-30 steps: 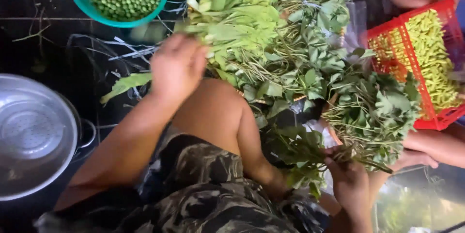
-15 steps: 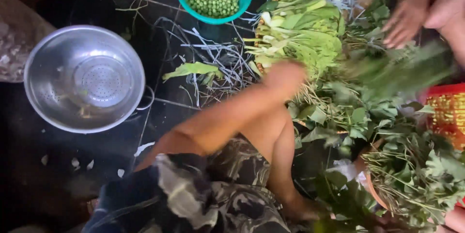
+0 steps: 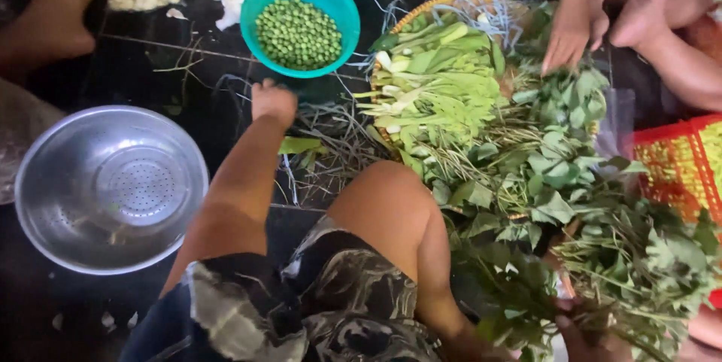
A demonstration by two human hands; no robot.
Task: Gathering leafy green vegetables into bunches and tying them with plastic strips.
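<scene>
Down by my knee, at the lower edge of the leafy heap (image 3: 571,204), my right hand (image 3: 583,332) is sunk among the stems; leaves cover it, so I cannot tell whether it is closed on anything. Up from there, beyond my bent leg, my left hand (image 3: 273,102) reaches out over the dark floor (image 3: 150,68). Its fingers are curled under and hidden, so I cannot say if it grips something; a single green leaf (image 3: 299,145) lies on the floor just beside my wrist, among thin scraps of stalk. My two hands are well apart, one on each side of the heap's near edge. Left of the heap, past my left forearm, sits a steel colander (image 3: 111,189). Farther on, just beyond my left hand, stands a teal bowl of green peas (image 3: 299,31), close to the woven basket of pale green stalks (image 3: 436,83). At the far side of the heap, another person's hands (image 3: 602,16) touch the leaves, and a red crate (image 3: 677,170) sits beside the heap.
</scene>
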